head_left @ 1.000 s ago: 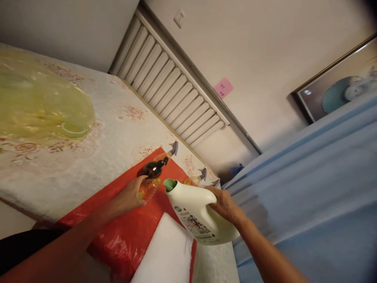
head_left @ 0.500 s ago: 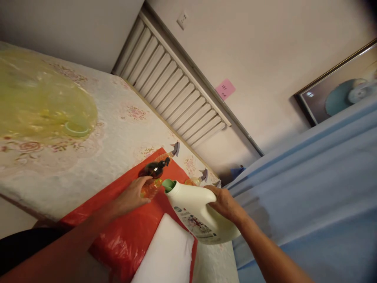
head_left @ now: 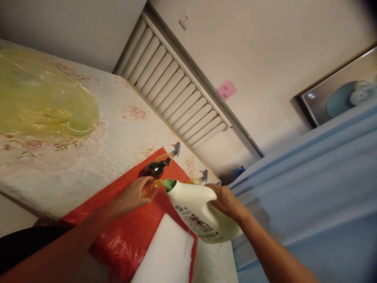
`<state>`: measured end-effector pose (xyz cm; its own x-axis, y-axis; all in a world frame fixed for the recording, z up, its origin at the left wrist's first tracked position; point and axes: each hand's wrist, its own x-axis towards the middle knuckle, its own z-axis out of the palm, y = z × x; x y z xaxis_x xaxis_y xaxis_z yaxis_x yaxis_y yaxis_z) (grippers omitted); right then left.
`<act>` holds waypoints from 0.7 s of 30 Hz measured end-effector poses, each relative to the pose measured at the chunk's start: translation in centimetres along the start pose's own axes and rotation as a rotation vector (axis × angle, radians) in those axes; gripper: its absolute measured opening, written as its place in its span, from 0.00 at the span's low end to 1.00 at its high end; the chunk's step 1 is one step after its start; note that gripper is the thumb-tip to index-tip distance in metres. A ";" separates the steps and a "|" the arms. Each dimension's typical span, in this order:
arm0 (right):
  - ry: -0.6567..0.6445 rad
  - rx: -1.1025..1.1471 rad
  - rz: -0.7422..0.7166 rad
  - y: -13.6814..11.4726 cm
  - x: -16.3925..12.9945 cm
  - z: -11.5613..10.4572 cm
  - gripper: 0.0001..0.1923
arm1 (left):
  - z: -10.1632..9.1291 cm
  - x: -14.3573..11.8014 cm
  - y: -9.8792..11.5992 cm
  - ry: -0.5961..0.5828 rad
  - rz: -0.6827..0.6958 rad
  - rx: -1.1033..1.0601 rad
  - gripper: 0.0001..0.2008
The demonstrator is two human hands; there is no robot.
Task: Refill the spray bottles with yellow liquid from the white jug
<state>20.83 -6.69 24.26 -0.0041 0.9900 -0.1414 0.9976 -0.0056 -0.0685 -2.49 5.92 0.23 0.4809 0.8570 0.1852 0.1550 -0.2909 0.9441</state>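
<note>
My right hand (head_left: pixel 225 201) grips the handle of a large white detergent jug (head_left: pixel 200 214), tilted with its green spout (head_left: pixel 168 184) pointing left. My left hand (head_left: pixel 132 195) holds a small clear orange bottle (head_left: pixel 150 189) that stands on a red plastic sheet (head_left: pixel 123 232). The spout hangs just right of the bottle's open top. A dark brown pump bottle (head_left: pixel 154 169) stands right behind the orange one.
Two more orange bottles with grey spray tops (head_left: pixel 176 149) (head_left: pixel 203 175) stand behind. A white pad (head_left: pixel 165 255) lies on the red sheet. A yellow plastic bag (head_left: pixel 41 102) lies on the floral tablecloth (head_left: pixel 118 129). Blue cloth (head_left: pixel 309 188) fills the right; a radiator (head_left: pixel 176 86) is on the wall.
The view has shifted slightly. The jug's spout has crept a little closer to the orange bottle; both hands keep their hold.
</note>
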 end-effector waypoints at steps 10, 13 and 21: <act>-0.016 -0.057 0.014 -0.6 0.3 -0.7 0.13 | -0.1 0.0 0.1 -0.018 -0.006 0.010 0.35; -0.015 -0.061 0.007 -0.6 0.3 -0.8 0.13 | -0.1 0.0 0.3 -0.015 -0.010 0.010 0.34; -0.031 -0.061 0.031 -1.1 0.3 -1.0 0.13 | -0.4 -0.2 0.7 -0.023 -0.001 0.002 0.32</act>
<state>19.78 -6.22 25.26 0.0261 0.9846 -0.1728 0.9996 -0.0271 -0.0032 -2.84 5.72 0.98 0.5003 0.8473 0.1781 0.1568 -0.2909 0.9438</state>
